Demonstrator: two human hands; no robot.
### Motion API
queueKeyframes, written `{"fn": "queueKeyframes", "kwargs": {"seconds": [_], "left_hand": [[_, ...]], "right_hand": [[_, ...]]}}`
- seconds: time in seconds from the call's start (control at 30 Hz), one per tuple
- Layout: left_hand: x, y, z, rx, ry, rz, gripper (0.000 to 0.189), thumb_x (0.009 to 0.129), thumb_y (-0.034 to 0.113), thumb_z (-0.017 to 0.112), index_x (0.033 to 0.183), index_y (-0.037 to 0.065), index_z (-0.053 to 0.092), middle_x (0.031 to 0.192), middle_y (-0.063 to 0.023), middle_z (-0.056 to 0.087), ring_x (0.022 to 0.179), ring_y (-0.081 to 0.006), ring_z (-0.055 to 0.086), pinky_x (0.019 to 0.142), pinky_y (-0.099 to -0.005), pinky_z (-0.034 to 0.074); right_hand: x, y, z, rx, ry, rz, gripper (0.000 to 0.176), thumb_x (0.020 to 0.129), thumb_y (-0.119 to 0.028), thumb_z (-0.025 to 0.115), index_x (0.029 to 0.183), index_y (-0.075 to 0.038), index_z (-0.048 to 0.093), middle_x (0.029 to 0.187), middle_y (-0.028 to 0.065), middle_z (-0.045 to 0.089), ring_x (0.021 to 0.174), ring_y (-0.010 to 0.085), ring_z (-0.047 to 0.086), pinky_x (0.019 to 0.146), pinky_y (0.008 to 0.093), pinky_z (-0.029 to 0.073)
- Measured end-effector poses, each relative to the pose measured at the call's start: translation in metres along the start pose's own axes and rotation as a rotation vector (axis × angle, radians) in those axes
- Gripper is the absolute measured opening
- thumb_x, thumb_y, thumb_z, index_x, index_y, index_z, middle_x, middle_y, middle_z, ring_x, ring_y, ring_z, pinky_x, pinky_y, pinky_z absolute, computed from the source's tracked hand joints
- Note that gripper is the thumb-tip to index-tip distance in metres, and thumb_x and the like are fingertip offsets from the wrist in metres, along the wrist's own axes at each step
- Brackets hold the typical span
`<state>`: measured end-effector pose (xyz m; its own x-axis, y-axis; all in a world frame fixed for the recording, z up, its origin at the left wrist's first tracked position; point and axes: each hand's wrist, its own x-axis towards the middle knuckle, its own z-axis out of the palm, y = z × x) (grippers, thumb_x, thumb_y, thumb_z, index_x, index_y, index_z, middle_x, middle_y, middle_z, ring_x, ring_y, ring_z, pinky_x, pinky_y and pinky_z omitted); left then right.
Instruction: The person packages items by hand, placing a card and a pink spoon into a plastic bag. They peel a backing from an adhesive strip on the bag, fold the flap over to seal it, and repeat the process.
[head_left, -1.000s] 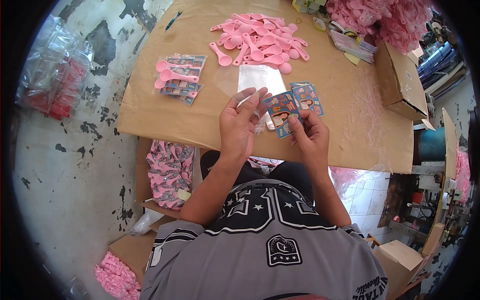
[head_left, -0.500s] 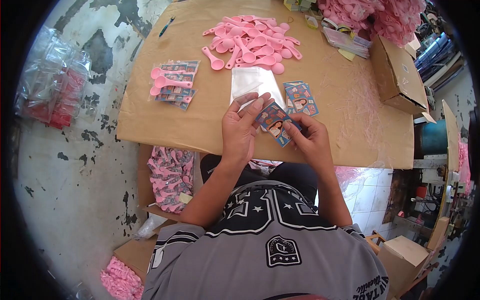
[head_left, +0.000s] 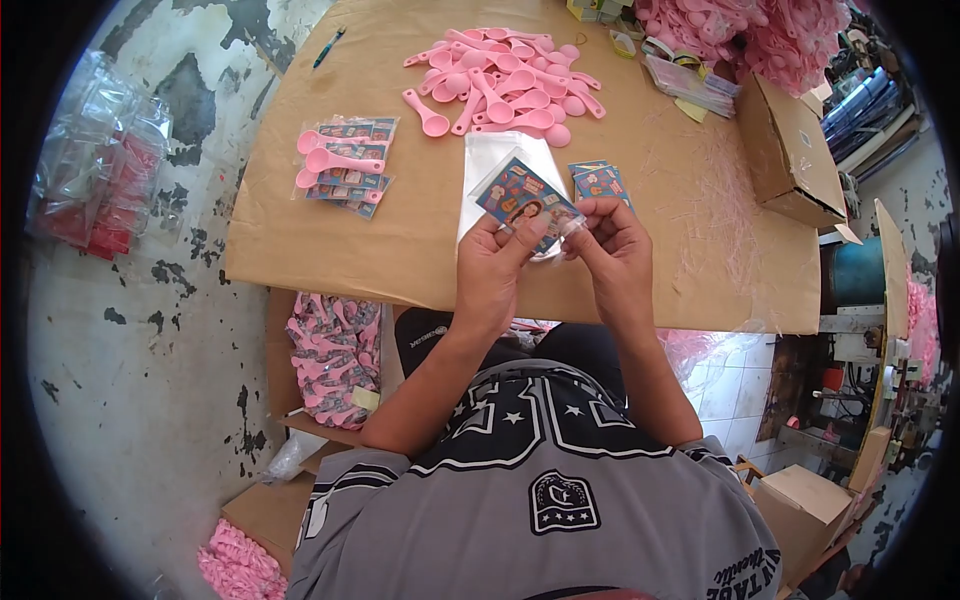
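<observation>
A blue printed card [head_left: 522, 195] sits in or against a small clear plastic bag [head_left: 572, 228], tilted above the table. My left hand [head_left: 492, 270] pinches the card and bag from the lower left, its thumb on the front. At the right, my right hand [head_left: 615, 255] has thumb and fingers closed on the bag's crinkled edge. Beneath lies a stack of flat clear bags [head_left: 480, 160]. Several more blue cards [head_left: 600, 180] lie just beyond my right hand. A pile of pink measuring spoons [head_left: 505, 85] is farther back.
Packed bags with pink spoons and cards [head_left: 345, 165] lie at the table's left, near a pen [head_left: 328, 48]. A cardboard box [head_left: 790, 150] and pink bundles [head_left: 740, 40] stand at the right. Below the left edge, a carton holds many packed spoons [head_left: 335, 360].
The card has moved from my right hand into or against the bag at my left hand. My right hand has shifted to the bag's edge, and both hands are pinching.
</observation>
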<state>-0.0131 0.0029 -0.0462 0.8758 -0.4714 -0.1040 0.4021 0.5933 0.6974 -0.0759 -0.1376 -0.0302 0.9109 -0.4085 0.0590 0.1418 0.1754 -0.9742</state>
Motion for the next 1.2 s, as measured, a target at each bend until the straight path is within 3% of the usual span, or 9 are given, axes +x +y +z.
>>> {"fn": "queueKeyframes", "kwargs": {"seconds": [0.1,0.2,0.4,0.57,0.67,0.87,0.97,1.07,1.2], "left_hand": [[-0.003,0.002,0.001,0.048,0.0,0.038,0.032,0.098,0.008,0.074,0.127,-0.002,0.064,0.114,-0.0086,0.075,0.104,-0.0113,0.071,0.093,-0.0254,0.055],[-0.001,0.006,-0.01,0.14,-0.041,0.047,0.042,0.1,0.005,0.069,0.14,0.001,0.058,0.128,-0.0129,0.07,0.116,-0.0188,0.068,0.103,-0.035,0.055],[0.0,0.033,0.01,-0.13,-0.135,0.148,0.059,0.107,0.007,0.053,0.162,0.009,0.032,0.145,-0.0219,0.058,0.133,-0.0317,0.061,0.111,-0.0455,0.052],[0.002,0.024,0.011,-0.277,-0.226,0.176,0.059,0.107,0.009,0.052,0.163,0.01,0.03,0.134,-0.0196,0.065,0.125,-0.0302,0.065,0.108,-0.0465,0.055],[0.002,0.02,0.014,-0.289,-0.246,0.156,0.058,0.108,0.011,0.053,0.161,0.007,0.032,0.121,-0.0149,0.068,0.115,-0.025,0.068,0.101,-0.0432,0.057],[0.0,0.012,0.02,-0.259,-0.172,0.098,0.047,0.11,0.017,0.054,0.152,0.001,0.041,0.103,-0.0073,0.064,0.097,-0.0167,0.066,0.09,-0.0368,0.057],[0.003,0.017,0.013,-0.237,-0.102,0.072,0.044,0.11,0.02,0.056,0.148,0.001,0.045,0.1,-0.0056,0.062,0.093,-0.0143,0.064,0.089,-0.0347,0.057],[0.01,0.023,-0.004,-0.32,0.012,0.033,0.038,0.109,0.022,0.06,0.141,0.003,0.052,0.096,-0.0032,0.063,0.087,-0.0118,0.064,0.085,-0.0311,0.056],[0.021,0.038,-0.045,-0.482,0.119,0.072,0.036,0.108,0.028,0.063,0.135,0.005,0.056,0.092,-0.0009,0.062,0.082,-0.0094,0.061,0.084,-0.0297,0.055]], "right_hand": [[0.002,0.006,0.011,0.053,0.043,-0.017,0.018,0.1,-0.008,0.07,0.115,0.0,0.064,0.099,0.0048,0.071,0.083,0.0094,0.067,0.075,0.0249,0.055],[-0.002,0.007,0.018,0.107,-0.003,0.076,0.015,0.101,-0.01,0.069,0.112,0.0,0.065,0.098,0.0049,0.071,0.08,0.0092,0.067,0.072,0.0237,0.055],[-0.016,0.006,0.02,0.086,-0.036,0.153,0.013,0.101,-0.011,0.07,0.106,-0.001,0.064,0.087,0.0028,0.069,0.065,0.0044,0.059,0.056,0.0194,0.045],[-0.027,-0.004,0.027,0.151,-0.054,0.216,0.013,0.098,-0.01,0.073,0.101,-0.002,0.062,0.081,-0.0002,0.064,0.055,0.0017,0.048,0.05,0.0188,0.035],[-0.029,-0.004,0.022,0.131,-0.063,0.214,0.014,0.097,-0.009,0.074,0.1,-0.003,0.061,0.082,-0.0014,0.062,0.062,0.0018,0.05,0.052,0.0184,0.036],[-0.024,0.019,0.03,0.105,0.043,-0.094,0.021,0.092,-0.003,0.077,0.107,-0.004,0.062,0.096,0.0006,0.059,0.078,0.0052,0.054,0.062,0.0243,0.045],[-0.026,-0.003,0.031,-0.346,0.076,-0.245,0.026,0.086,0.001,0.08,0.107,-0.004,0.067,0.101,0.0041,0.059,0.077,0.0103,0.057,0.066,0.028,0.049],[-0.016,-0.012,0.02,-0.731,-0.166,-0.712,0.027,0.08,0.001,0.082,0.105,-0.007,0.073,0.101,0.0071,0.059,0.074,0.016,0.059,0.065,0.0296,0.05],[0.009,-0.026,0.006,-0.817,-0.311,-0.773,0.022,0.081,-0.001,0.082,0.101,-0.008,0.077,0.093,0.0076,0.065,0.074,0.0177,0.063,0.061,0.0308,0.05]]}}
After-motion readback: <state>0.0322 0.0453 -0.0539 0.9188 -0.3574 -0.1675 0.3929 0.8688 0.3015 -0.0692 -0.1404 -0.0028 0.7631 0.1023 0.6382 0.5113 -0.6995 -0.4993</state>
